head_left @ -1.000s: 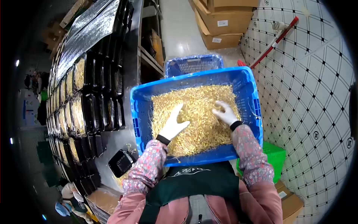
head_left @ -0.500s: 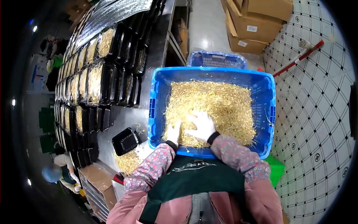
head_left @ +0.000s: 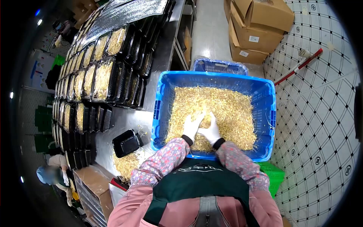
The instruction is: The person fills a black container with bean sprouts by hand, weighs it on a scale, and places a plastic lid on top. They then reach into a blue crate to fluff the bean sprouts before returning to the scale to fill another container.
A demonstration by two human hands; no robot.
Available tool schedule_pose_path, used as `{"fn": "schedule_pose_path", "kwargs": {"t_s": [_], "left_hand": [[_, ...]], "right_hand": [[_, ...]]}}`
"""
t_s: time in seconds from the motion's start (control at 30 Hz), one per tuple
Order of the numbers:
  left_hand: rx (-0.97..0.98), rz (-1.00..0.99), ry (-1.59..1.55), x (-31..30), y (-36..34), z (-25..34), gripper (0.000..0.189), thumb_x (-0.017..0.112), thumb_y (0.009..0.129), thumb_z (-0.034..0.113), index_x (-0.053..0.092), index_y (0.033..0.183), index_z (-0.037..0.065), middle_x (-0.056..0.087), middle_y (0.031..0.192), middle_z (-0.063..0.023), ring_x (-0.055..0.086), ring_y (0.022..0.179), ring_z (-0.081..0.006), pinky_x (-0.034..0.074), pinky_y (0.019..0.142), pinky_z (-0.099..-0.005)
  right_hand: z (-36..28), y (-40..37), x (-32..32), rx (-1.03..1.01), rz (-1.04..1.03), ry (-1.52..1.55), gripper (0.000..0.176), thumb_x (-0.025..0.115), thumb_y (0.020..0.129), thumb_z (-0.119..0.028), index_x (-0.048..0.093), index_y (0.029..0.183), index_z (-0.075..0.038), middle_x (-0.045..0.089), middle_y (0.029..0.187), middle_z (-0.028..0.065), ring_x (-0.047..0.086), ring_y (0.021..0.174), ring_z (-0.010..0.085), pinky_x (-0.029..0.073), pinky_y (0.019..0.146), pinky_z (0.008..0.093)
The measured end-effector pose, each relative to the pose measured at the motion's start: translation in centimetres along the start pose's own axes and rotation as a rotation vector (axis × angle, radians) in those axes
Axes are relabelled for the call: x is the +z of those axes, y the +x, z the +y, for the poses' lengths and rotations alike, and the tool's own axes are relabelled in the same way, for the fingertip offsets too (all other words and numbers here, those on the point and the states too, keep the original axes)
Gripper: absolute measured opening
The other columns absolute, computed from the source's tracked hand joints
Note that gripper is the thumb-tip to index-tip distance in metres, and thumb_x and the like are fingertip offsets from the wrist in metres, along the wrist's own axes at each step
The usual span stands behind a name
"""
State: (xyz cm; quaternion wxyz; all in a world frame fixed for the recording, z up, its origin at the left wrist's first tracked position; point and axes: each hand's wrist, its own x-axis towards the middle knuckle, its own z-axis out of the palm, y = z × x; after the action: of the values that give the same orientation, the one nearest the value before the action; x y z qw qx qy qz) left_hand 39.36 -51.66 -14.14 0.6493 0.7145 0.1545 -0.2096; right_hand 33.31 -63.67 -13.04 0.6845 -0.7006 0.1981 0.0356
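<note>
A large blue crate (head_left: 160, 90) holds a thick bed of pale yellow bean sprouts (head_left: 230, 109). Both my hands wear white gloves and are down in the near middle of the sprouts. My left hand (head_left: 193, 125) and my right hand (head_left: 211, 130) face each other, fingers curved around a clump of sprouts between them. Some fingertips are hidden in the sprouts. Left of the crate, an empty black plastic tray (head_left: 127, 143) lies tilted on the metal table (head_left: 117, 117), beside a loose heap of sprouts (head_left: 126, 164).
Stacked black trays filled with sprouts (head_left: 104, 81) line the table's left side, partly under a silvery sheet (head_left: 124, 19). Behind the crate sits another blue basket (head_left: 219, 67). Cardboard boxes (head_left: 261, 34) stand by the tiled wall, a green crate (head_left: 273, 176) at right. A co-worker (head_left: 56, 172) is at lower left.
My hands have drawn together: the left moved right and up into the sprouts, and the right turned inward to face it. The view has shifted slightly.
</note>
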Motion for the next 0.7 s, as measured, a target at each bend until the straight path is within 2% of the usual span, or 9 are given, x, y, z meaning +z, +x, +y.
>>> {"fn": "schedule_pose_path", "kwargs": {"t_s": [0.07, 0.17, 0.23, 0.3, 0.4, 0.5, 0.53, 0.63, 0.7], "left_hand": [[-0.01, -0.2, -0.387, -0.3, -3.6, 5.7, 0.074, 0.079, 0.084, 0.017, 0.038, 0.139, -0.009, 0.059, 0.129, -0.0168, 0.059, 0.114, -0.0193, 0.048, 0.096, -0.0329], [-0.058, -0.351, -0.45, -1.0, -5.1, 9.4, 0.058, 0.078, 0.083, 0.014, 0.05, 0.132, -0.002, 0.063, 0.123, -0.0124, 0.062, 0.11, -0.0187, 0.049, 0.097, -0.0338], [-0.44, -0.422, -0.468, -1.5, -3.9, 10.4, 0.049, 0.077, 0.082, 0.013, 0.057, 0.125, 0.0, 0.066, 0.118, -0.01, 0.063, 0.108, -0.0179, 0.048, 0.096, -0.0326], [-0.08, -0.435, -0.237, -1.8, -4.4, 10.3, 0.048, 0.078, 0.08, 0.014, 0.06, 0.123, 0.0, 0.068, 0.109, -0.0082, 0.063, 0.105, -0.0164, 0.047, 0.094, -0.0322], [-0.074, -0.302, -0.158, -5.0, -1.5, 6.3, 0.045, 0.076, 0.081, 0.012, 0.059, 0.121, -0.001, 0.069, 0.106, -0.0075, 0.065, 0.098, -0.0161, 0.048, 0.092, -0.0321], [-0.006, -0.362, -0.258, -6.4, -2.2, 8.5, 0.047, 0.077, 0.08, 0.01, 0.059, 0.122, 0.0, 0.069, 0.106, -0.0055, 0.065, 0.095, -0.0148, 0.05, 0.089, -0.0308], [0.031, -0.375, -0.221, -7.1, -2.7, 8.4, 0.048, 0.078, 0.08, 0.01, 0.06, 0.123, 0.0, 0.069, 0.106, -0.0049, 0.065, 0.095, -0.0144, 0.05, 0.089, -0.0298], [0.059, -0.347, 0.013, -7.9, -1.3, 6.5, 0.051, 0.073, 0.086, 0.006, 0.053, 0.132, 0.001, 0.065, 0.119, -0.0069, 0.062, 0.105, -0.0138, 0.049, 0.093, -0.0292], [-0.021, -0.384, -0.15, -7.8, -2.3, 7.0, 0.057, 0.073, 0.086, 0.007, 0.049, 0.138, 0.002, 0.062, 0.125, -0.0048, 0.058, 0.112, -0.0138, 0.045, 0.099, -0.0298]], "right_hand": [[-5.3, -1.5, -2.2, 0.07, -0.093, 0.417, 0.092, 0.085, 0.068, -0.004, 0.03, 0.142, 0.003, 0.059, 0.122, 0.0136, 0.061, 0.11, 0.0216, 0.054, 0.089, 0.0363], [-8.9, -2.3, -5.7, 0.241, -0.204, 0.619, 0.068, 0.077, 0.077, 0.004, 0.039, 0.134, 0.004, 0.065, 0.114, 0.015, 0.068, 0.094, 0.0192, 0.057, 0.085, 0.0329], [-6.7, 0.3, -6.0, 0.192, -0.224, 0.444, 0.057, 0.073, 0.079, 0.005, 0.045, 0.129, 0.005, 0.068, 0.107, 0.015, 0.07, 0.092, 0.0201, 0.057, 0.083, 0.0332], [-6.9, 0.3, -7.0, 0.047, -0.208, 0.309, 0.051, 0.073, 0.08, 0.002, 0.049, 0.125, 0.006, 0.068, 0.106, 0.0138, 0.069, 0.092, 0.0198, 0.057, 0.081, 0.0323], [-8.2, -1.3, -9.1, 0.139, -0.224, 0.406, 0.053, 0.073, 0.08, 0.0, 0.049, 0.127, 0.007, 0.068, 0.109, 0.0129, 0.068, 0.092, 0.0188, 0.056, 0.082, 0.0306], [-4.2, 0.0, -9.6, 0.134, 0.078, 0.223, 0.059, 0.075, 0.081, -0.004, 0.047, 0.132, 0.007, 0.065, 0.116, 0.0128, 0.066, 0.099, 0.0184, 0.052, 0.09, 0.032], [-6.5, -1.2, -9.8, 0.118, -0.034, 0.418, 0.066, 0.078, 0.08, -0.008, 0.046, 0.135, 0.008, 0.063, 0.12, 0.0133, 0.063, 0.105, 0.0178, 0.05, 0.092, 0.0315], [-5.1, -0.3, -9.3, 0.229, -0.072, 0.388, 0.053, 0.075, 0.082, -0.006, 0.049, 0.128, 0.006, 0.066, 0.112, 0.0078, 0.065, 0.095, 0.0146, 0.051, 0.087, 0.0296], [-3.1, 0.6, -8.8, 0.111, -0.052, 0.272, 0.056, 0.076, 0.083, -0.014, 0.049, 0.128, 0.006, 0.065, 0.114, 0.0095, 0.062, 0.102, 0.0149, 0.048, 0.092, 0.0322]]}}
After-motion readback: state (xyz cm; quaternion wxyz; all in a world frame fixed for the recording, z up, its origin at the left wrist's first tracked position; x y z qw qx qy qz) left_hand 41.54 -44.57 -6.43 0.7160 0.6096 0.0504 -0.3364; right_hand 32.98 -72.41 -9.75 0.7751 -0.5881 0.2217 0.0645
